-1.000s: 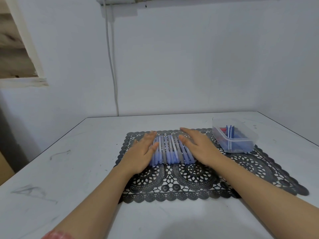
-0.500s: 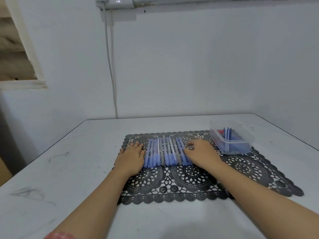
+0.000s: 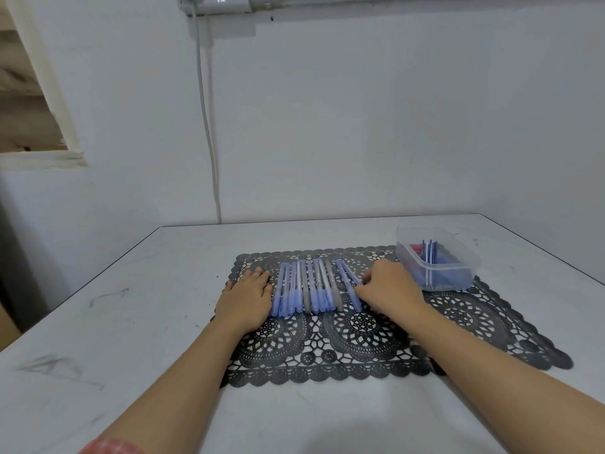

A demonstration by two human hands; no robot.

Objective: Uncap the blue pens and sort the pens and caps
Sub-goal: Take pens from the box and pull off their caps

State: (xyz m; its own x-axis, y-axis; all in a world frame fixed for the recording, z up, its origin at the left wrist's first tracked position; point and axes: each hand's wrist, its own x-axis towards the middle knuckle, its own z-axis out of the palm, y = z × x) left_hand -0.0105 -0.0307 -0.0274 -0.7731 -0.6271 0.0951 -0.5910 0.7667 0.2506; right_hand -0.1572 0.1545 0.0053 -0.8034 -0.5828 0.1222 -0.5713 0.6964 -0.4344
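- My left hand lies flat and open on the mat, fingers straight, its inner edge against the left end of the row of pens. I use it as a stop, so the row does not roll away sideways.
- My right hand is at the other end, fingers curled down onto the rightmost pen. I cannot tell whether they have closed round it or only touch it.
- That end pen lies slanted and a little apart from the rest, so I judge it the easiest to lift first.
- The pens lie side by side in the middle of the mat, pointing away from me, most of them blue with two grey pens among them. The darker near ends look like caps in place, so I think the uncapping has yet to begin.
- The black lace mat under them probably helps stop them rolling.
- The clear plastic container stands on the mat's far right corner, near my right hand. It holds blue pieces and something red, too blurred to name.
- The mat lies on the white table.
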